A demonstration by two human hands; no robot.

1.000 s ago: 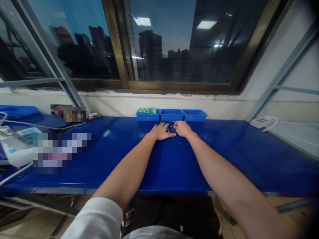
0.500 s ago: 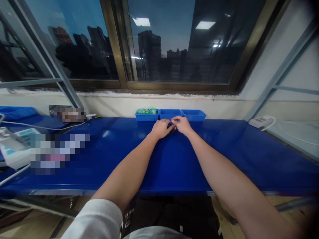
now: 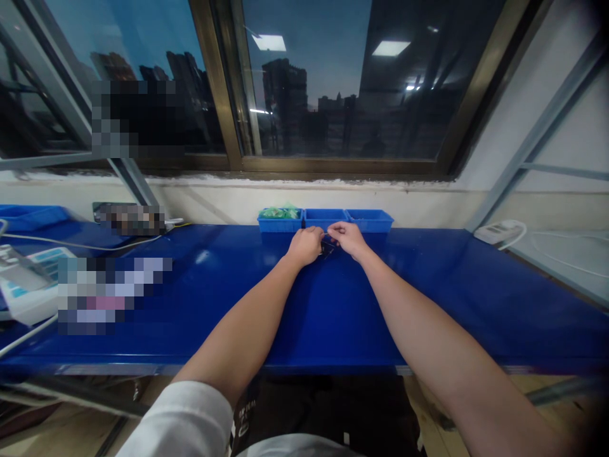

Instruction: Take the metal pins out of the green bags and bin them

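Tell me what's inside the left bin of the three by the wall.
The left bin holds crumpled-looking green material, reaching its rim; whatever lies beneath that is covered.

Person's bare-handed, both arms out fwd over the blue surface. L grip is low, fingers bent, right by some small dark bits, too tiny to ID from here. R grip is v. close, fingertips drawn together near L grip; can't tell what's btwn them. Just behind: 3 blue bins in a row, L bin w/ green stuff heaped in, then mid bin & R bin. White device far L, white corded unit far R. Dusky window at back.
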